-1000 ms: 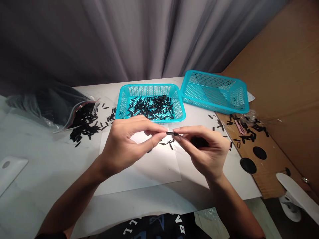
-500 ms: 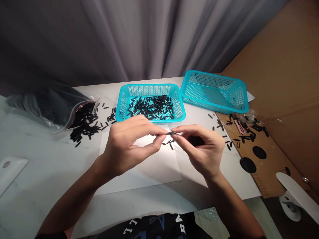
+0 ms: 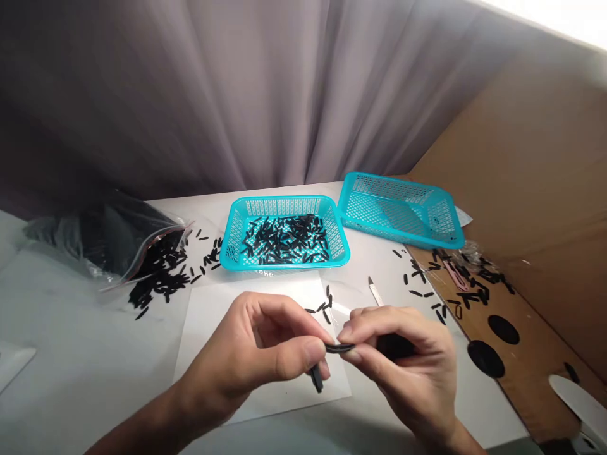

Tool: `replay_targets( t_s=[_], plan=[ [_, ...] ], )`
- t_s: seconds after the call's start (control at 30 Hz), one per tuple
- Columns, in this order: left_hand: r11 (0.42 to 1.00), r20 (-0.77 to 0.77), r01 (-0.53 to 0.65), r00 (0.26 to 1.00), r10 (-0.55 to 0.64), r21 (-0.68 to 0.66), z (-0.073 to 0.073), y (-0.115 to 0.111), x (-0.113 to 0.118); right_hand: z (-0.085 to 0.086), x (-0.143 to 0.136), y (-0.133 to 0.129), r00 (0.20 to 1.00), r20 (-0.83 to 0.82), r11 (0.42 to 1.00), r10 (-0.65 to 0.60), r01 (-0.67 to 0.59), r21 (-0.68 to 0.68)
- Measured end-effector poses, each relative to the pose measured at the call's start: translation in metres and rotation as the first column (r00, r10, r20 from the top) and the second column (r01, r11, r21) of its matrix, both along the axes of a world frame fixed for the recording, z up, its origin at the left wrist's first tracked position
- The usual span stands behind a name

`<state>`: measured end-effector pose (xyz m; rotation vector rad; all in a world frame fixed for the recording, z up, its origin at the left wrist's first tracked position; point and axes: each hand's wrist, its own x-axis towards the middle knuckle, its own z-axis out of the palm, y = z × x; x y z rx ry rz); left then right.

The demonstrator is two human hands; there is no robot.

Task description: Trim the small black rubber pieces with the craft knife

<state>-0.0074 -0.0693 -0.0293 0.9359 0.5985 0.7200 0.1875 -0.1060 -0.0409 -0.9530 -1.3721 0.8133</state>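
Note:
My left hand pinches one end of a slim black piece between thumb and fingertips. At its other end, the thumb and forefinger of my right hand are closed on the same piece, which looks slightly bowed. Below my left fingertips a second short black piece shows, partly hidden by the fingers. Behind my right hand a thin pale tool with a dark pointed tip sticks out; I cannot tell whether the hand holds it. Under both hands lies a white sheet, with several small black pieces near its right edge.
A blue basket of black pieces stands behind the hands, beside another blue basket. At left, a clear bag spills black pieces. On the cardboard at right lie black discs, a pink tool and scattered pieces.
Both hands appear lower in view, still pinching a slim black piece, and the baskets also sit lower. A second black piece below my left fingers and the pale tool's tip now show.

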Motion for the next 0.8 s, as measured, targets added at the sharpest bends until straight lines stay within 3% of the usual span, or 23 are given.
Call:
replay_targets(
  t_s=[0.17,0.27,0.33,0.47,0.57,0.67,0.8],
  plan=[
    [0.999,0.031,0.013,0.999,-0.012,-0.043,0.001,-0.010,-0.001,0.010,-0.001,-0.002,1.000,-0.006,1.000,0.014,-0.013,0.024],
    [0.999,-0.031,-0.036,0.999,0.037,0.036,0.007,-0.015,-0.002,0.011,0.000,-0.005,0.997,-0.020,0.996,0.075,-0.074,0.043],
    [0.985,-0.087,-0.059,0.993,0.074,0.164,0.011,-0.017,-0.003,0.011,0.001,-0.007,0.994,-0.022,0.993,0.107,-0.106,0.050],
    [0.851,-0.150,-0.122,0.962,0.229,0.511,0.015,-0.015,-0.003,0.010,0.002,-0.008,0.996,-0.001,0.994,0.095,-0.094,0.055],
    [0.735,-0.171,-0.183,0.910,0.379,0.653,0.015,-0.011,-0.004,0.008,0.001,-0.005,0.998,0.070,0.997,0.009,-0.014,0.072],
    [0.701,-0.263,-0.123,0.870,0.417,0.703,0.015,-0.006,-0.007,0.003,0.002,0.000,0.983,0.178,0.992,-0.034,0.012,0.126],
    [0.710,-0.430,0.015,0.804,0.410,0.704,0.015,0.004,-0.009,-0.007,0.004,0.003,0.958,0.285,0.983,-0.041,-0.013,0.185]
  ],
)
